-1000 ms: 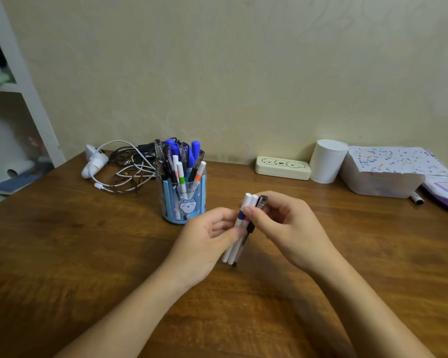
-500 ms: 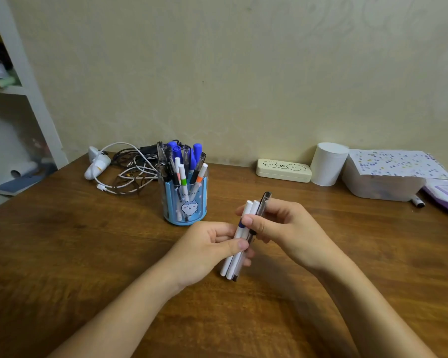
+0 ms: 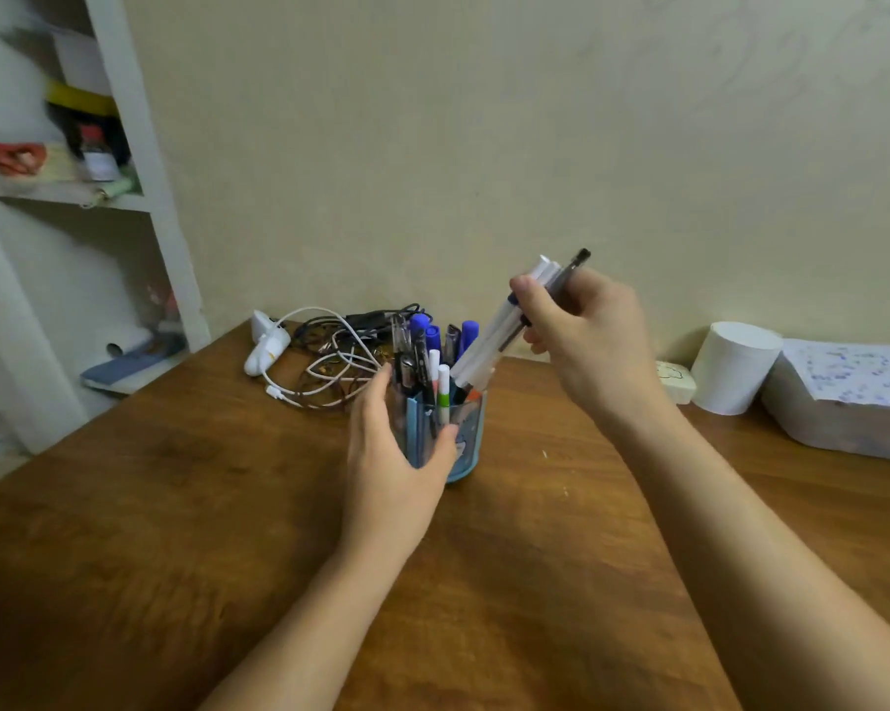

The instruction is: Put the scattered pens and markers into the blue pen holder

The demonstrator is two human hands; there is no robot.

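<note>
Over on the far left stands a white shelf (image 3: 145, 197) with blurred clutter on it, and beside it the wooden desk (image 3: 176, 505) begins. A tangle of cables (image 3: 330, 361) with a white plug lies at the back, touching nothing the hands are busy with.

The left hand (image 3: 391, 464) is cupped around the near side of the blue pen holder (image 3: 466, 433), thumb on one flank and fingers curled round the other, steadying it on the desk. The holder is already crowded with pens and blue-capped markers standing upright, so it looks top-heavy and likely to tip if nudged; bracing it low on the wall seems sensible.

Just right of that, the right hand (image 3: 586, 331) pinches a small bundle of pens (image 3: 504, 331) between thumb and fingertips, gripped near the upper end. The bundle is tilted, its lower tips at the holder's mouth among the pens already there, its tops pointing up and to the right. These are light, stiff, smooth plastic barrels, and I'd guess they slide against each other easily, so a firm squeeze across all of them matters until the tips are inside.

Further right a white cylinder (image 3: 735, 366) and a white box (image 3: 842, 407) with a patterned sheet on top sit against the wall.
</note>
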